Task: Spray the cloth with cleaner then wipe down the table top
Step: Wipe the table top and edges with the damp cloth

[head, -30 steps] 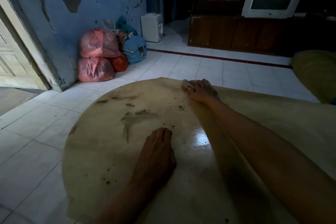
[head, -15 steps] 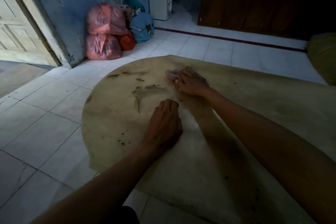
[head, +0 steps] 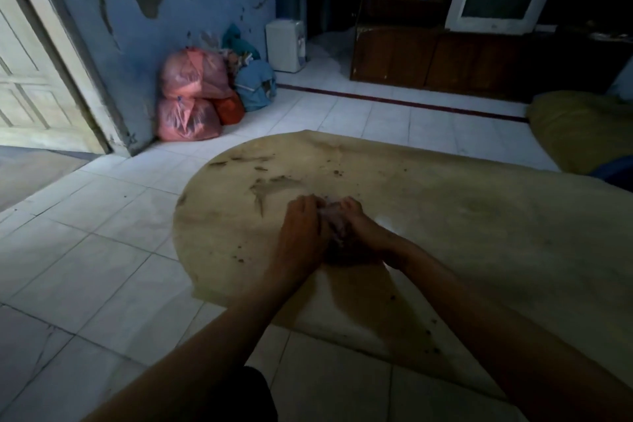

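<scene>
Both hands meet over the table top (head: 479,223), left hand (head: 303,233) and right hand (head: 363,233) with fingers curled round the bunched cloth (head: 334,221) between them, likely regathering it for smears beyond.

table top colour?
Dull yellowish tan table top with dark smears and specks at its far left; head view, the only one.

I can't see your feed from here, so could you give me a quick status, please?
Left hand and right hand together, gripping cloth. Table top still streaked, crumbs on it. Nothing in the way.
</scene>
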